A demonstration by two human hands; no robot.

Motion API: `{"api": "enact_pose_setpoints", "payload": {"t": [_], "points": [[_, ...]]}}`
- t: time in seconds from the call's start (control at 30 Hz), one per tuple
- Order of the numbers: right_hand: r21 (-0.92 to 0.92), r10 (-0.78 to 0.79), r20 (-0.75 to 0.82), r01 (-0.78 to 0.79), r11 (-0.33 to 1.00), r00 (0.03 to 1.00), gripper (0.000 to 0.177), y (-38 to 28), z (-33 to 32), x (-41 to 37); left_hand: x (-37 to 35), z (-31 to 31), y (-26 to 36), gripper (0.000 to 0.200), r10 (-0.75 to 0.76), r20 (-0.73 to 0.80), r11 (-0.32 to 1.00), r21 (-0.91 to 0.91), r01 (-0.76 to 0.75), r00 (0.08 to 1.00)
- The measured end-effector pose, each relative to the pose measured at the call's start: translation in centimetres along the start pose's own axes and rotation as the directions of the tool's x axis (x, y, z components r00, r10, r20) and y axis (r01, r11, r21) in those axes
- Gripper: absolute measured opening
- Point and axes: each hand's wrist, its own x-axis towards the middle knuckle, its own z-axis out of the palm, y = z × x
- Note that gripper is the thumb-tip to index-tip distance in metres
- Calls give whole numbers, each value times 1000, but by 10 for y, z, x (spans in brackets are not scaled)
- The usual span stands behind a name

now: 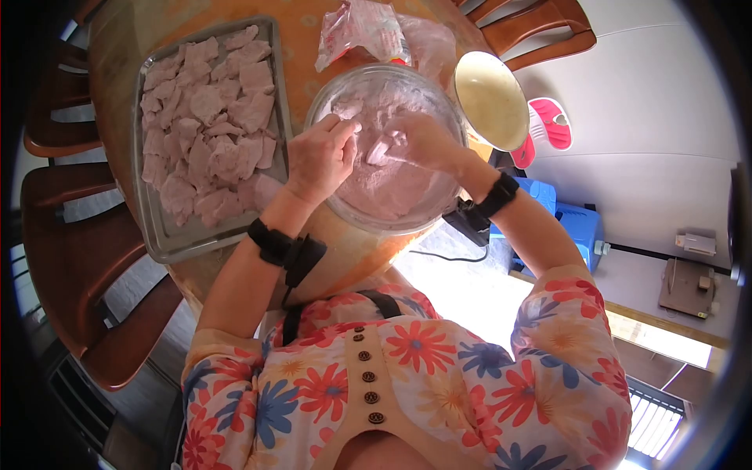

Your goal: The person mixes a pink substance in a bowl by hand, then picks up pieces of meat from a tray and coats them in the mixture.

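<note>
A wide metal bowl (390,229) of pale pinkish powder (392,192) stands on the table in front of me. Over its left side is my left hand (323,155), fingers curled in a pinch; what they hold, if anything, is hidden. A powder-coated piece (347,106) lies just beyond those fingertips. My right hand (423,141) reaches into the bowl from the right, its whitened fingers bent together close to the powder. Whether something is between them I cannot make out. To the left, a metal tray (164,247) bears many flat, powder-coated pieces (207,157) that look like sliced meat.
A crumpled plastic bag (362,33) lies behind the bowl. The cream basin (492,102) stands at its right. Wooden chairs (70,251) line the table's left side, with another chair (540,31) at top right. Blue containers (576,231) and a pink-and-white item (551,124) are farther right.
</note>
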Motion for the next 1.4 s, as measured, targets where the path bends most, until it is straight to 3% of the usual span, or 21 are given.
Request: {"api": "enact_pose_setpoints", "payload": {"t": [0.07,0.17,0.23,0.37,0.43,0.53,0.63,0.73,0.87,0.93,1.0,1.07,1.13,1.2,1.23,1.27,1.33,1.4], "points": [[64,-2,-80,7,998,997,23,5,0,-4,-1,0,0,18,-14,20,1000,11,13,1000],[40,66,41,-68,997,997,22,4,1,-6,1,1,0,18,-11,25,1000,23,10,1000],[275,27,-96,0,962,995,21,4,3,-5,-2,1,-1,18,-3,18,1000,17,2,1000],[122,100,61,-107,987,993,20,-3,-2,-10,1,2,-1,18,-5,19,1000,15,5,1000],[253,51,-15,-46,966,999,20,2,-6,-8,-2,0,-1,18,-8,21,1000,7,8,1000],[377,55,2,-52,925,998,20,3,-9,-7,3,-3,4,16,-29,56,999,-15,30,998],[518,42,3,-38,855,999,21,-2,-14,-4,5,-7,12,16,-77,157,993,-81,90,985],[530,71,6,-64,846,997,22,-10,-16,-4,7,-7,15,19,-115,285,988,-62,138,951],[467,10,-53,16,884,999,23,-7,-12,-2,9,-3,11,20,-151,281,988,6,156,948],[-32,51,148,-47,998,988,23,-2,-11,-3,10,-4,11,19,-132,264,990,-15,141,955],[11,51,52,-52,999,997,25,4,-13,1,13,-8,10,18,-75,276,997,54,62,958],[60,54,-39,-51,997,998,27,10,-12,12,14,-13,3,17,-100,207,995,34,95,973],[8,-81,-236,85,996,968,26,9,-7,28,19,-19,-9,16,-117,141,993,6,117,983],[19,-141,-258,151,988,956,23,-4,-3,42,31,-34,-25,16,-245,-20,968,-67,243,969],[28,-200,-280,217,976,939,21,-11,-1,49,41,-49,-26,19,-413,44,910,-34,414,910],[34,-199,-284,218,975,938,21,-19,0,54,49,-60,-29,21,-568,101,822,12,569,817],[-9,-9,-70,9,1000,997,22,-29,3,61,51,-70,-54,27,-514,-16,847,144,511,857],[73,8,-38,-5,997,999,23,-26,-2,61,48,-75,-88,30,-545,-12,814,234,532,838]]}}
